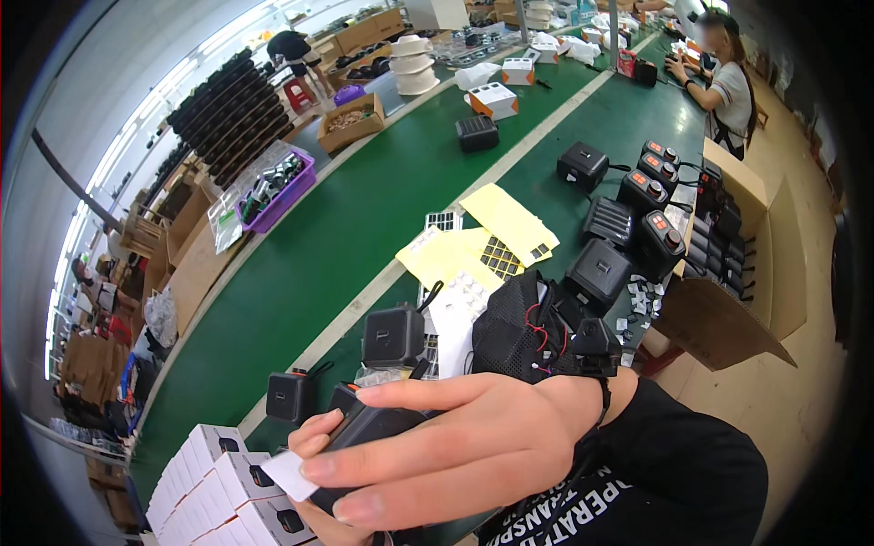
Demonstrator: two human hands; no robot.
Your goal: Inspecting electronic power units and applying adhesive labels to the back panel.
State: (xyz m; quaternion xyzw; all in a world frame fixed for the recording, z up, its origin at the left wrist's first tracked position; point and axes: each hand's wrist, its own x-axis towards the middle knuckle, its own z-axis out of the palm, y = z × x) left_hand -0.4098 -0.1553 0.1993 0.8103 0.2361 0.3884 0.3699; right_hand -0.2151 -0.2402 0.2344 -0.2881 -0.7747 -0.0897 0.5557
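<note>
My right hand (464,446) reaches across from the right, back of the hand up, a dark band at its wrist. Its fingers lie over a black box-shaped device (378,426), and a small white slip (289,475) sticks out under a fingertip. My left hand (314,435) is mostly hidden behind it; a few fingers show, wrapped round the device's left end. Just beyond stand two black cube-shaped devices with cord loops, one upright (393,337) and one farther left (289,397).
White boxes (205,473) are stacked at lower left. Yellow sticker sheets (510,223) and a black mesh pouch (514,332) lie ahead on the green bench (300,255). Several black devices (601,273) crowd the right edge beside an open carton (783,273). A co-worker (728,91) sits far right.
</note>
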